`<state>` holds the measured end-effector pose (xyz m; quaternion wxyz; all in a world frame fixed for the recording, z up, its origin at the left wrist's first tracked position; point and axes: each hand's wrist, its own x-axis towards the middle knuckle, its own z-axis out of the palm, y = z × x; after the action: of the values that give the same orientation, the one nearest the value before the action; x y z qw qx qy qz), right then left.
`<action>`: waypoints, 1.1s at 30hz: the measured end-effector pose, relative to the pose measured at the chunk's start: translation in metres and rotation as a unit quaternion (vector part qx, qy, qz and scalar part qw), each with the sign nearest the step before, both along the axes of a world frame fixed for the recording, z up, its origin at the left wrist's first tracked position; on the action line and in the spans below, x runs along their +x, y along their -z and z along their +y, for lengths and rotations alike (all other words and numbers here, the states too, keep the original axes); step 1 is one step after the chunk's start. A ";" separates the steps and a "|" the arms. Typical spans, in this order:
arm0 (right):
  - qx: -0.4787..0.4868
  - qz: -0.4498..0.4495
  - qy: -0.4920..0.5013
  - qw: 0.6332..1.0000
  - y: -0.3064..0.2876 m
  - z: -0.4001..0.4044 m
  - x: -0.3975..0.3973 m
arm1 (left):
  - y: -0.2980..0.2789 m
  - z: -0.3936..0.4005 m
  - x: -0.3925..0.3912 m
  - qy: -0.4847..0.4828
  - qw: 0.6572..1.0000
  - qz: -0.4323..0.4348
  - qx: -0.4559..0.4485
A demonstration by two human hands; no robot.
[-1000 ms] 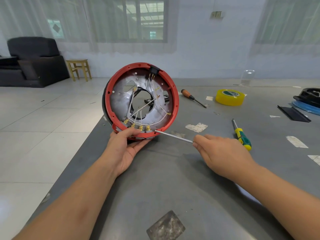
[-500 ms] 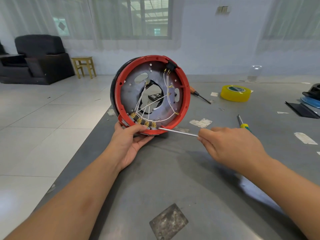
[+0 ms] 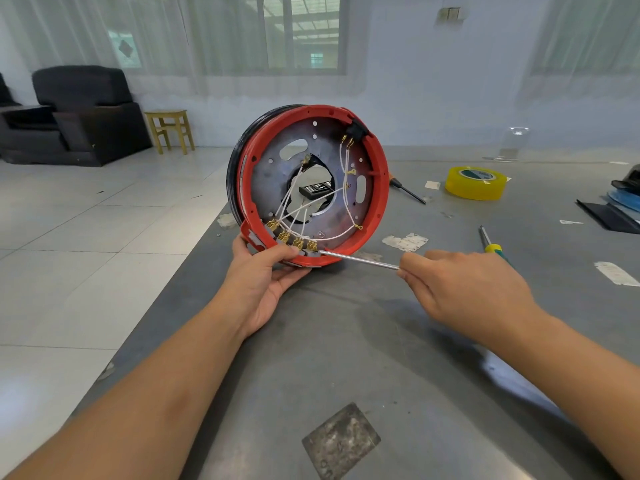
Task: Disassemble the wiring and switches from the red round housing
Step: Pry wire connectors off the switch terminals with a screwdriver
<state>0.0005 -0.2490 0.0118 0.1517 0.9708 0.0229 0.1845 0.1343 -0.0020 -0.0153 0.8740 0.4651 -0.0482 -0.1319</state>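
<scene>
Left hand (image 3: 266, 271) grips red housing (image 3: 377, 188) (upright); right hand (image 3: 464, 289) holds screwdriver (image 3: 360, 259).

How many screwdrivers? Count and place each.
3: a silver-shafted screwdriver in the right hand, tip at the red housing; a green-and-yellow screwdriver on the table beyond it; an orange-handled screwdriver behind the housing.

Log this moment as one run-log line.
left hand: grips red housing upright | right hand: holds screwdriver, tip at bottom switches | wires: attached

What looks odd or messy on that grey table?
Torn white tape scraps stick to the table, and a scuffed patch sits near its front edge. The housing stands on edge with loose white wires crossing its hole.
</scene>
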 end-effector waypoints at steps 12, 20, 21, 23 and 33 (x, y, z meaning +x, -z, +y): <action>0.005 -0.005 -0.003 1.000 0.002 -0.002 -0.001 | 0.002 -0.001 -0.001 -0.002 1.000 -0.007 -0.002; 0.005 0.007 -0.003 1.000 0.004 -0.004 -0.001 | 0.003 0.000 0.000 -0.004 1.000 -0.015 -0.001; 0.004 0.007 -0.003 1.000 0.004 -0.005 -0.001 | 0.003 0.000 0.000 -0.003 1.000 -0.016 0.000; 0.000 0.006 -0.004 1.000 0.004 -0.005 0.000 | 0.004 0.000 0.000 -0.001 1.000 -0.019 0.000; 0.027 0.034 -0.011 0.999 0.004 -0.004 0.000 | 0.002 -0.001 -0.004 0.004 1.000 -0.023 0.003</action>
<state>0.0005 -0.2531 0.0076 0.1225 0.9800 0.0338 0.1533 0.1307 -0.0035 -0.0172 0.8707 0.4705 -0.0702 -0.1250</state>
